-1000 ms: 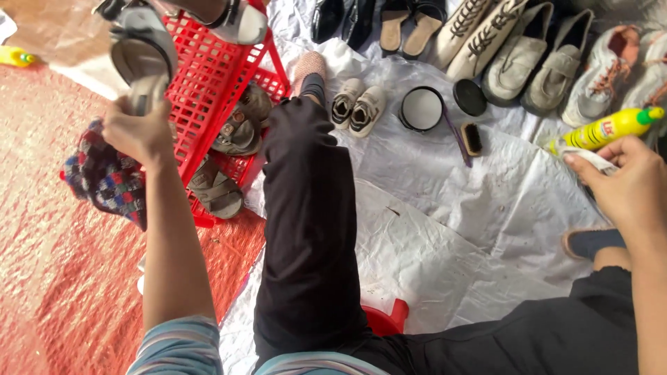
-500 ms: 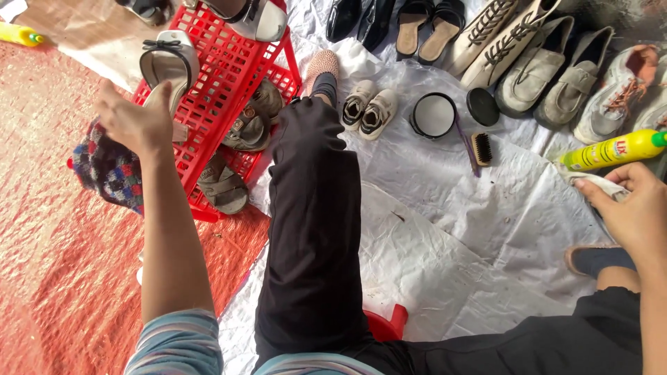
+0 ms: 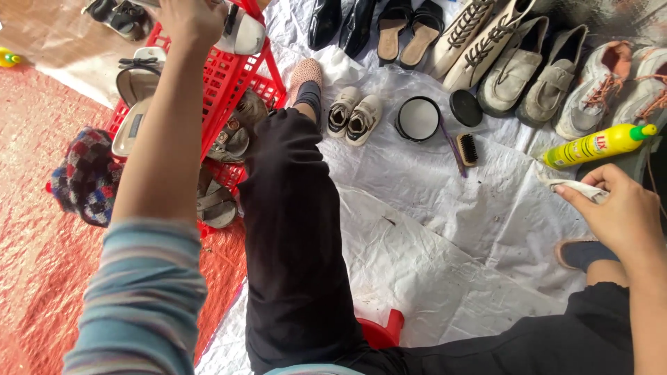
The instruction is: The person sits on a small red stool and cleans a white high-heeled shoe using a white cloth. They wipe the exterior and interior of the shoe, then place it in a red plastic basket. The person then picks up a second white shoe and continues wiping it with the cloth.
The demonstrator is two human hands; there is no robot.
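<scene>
My left hand [image 3: 189, 21] is stretched up to the top of a red plastic shoe rack [image 3: 229, 83], against a white shoe [image 3: 243, 35] on its top shelf. The frame's top edge cuts off the fingers, so the grip is unclear. A pale flat shoe [image 3: 133, 97] lies on the rack's left side. My right hand [image 3: 622, 212] is low on the right and pinches a white cloth [image 3: 571, 187]. Just above it lies a yellow bottle [image 3: 597, 144]. My black-trousered leg [image 3: 292, 229] runs up the middle.
Several shoes line the far edge of a white plastic sheet [image 3: 431, 264]. A small pair of shoes [image 3: 353, 117], a round open tin [image 3: 417, 119], its black lid [image 3: 465, 107] and a brush [image 3: 467, 148] lie nearby. A chequered bag [image 3: 87, 177] sits left of the rack.
My left hand let go of the pale flat shoe on the rack and rose to the white shoe on top. My right hand with the cloth stayed by the bottle.
</scene>
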